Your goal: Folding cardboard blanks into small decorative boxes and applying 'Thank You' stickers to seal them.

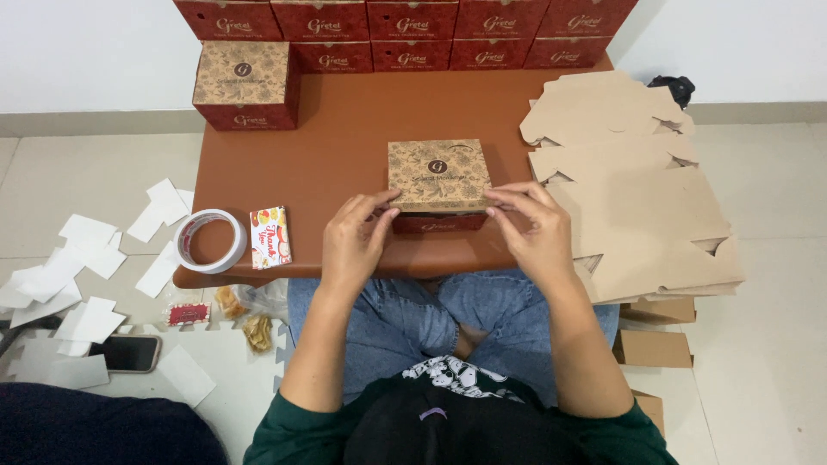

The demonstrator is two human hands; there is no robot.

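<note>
sleeves: dark green, pushed up | jeans: blue | hands: bare

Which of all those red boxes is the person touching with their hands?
The folded box at the table's near edge, between the left hand and right hand. Another box sits alone far left; the stacked boxes line the back, untouched.

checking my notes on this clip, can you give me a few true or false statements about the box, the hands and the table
1. Both hands, left hand and right hand, touch the small box. True.
2. The small box lies open. False: its patterned lid is closed.
3. A tape roll sits at the left end of the brown table. True.
4. The flat cardboard blanks lie on the person's left. False: they are on the right.
5. The phone lies on the table. False: it is on the floor.
</note>
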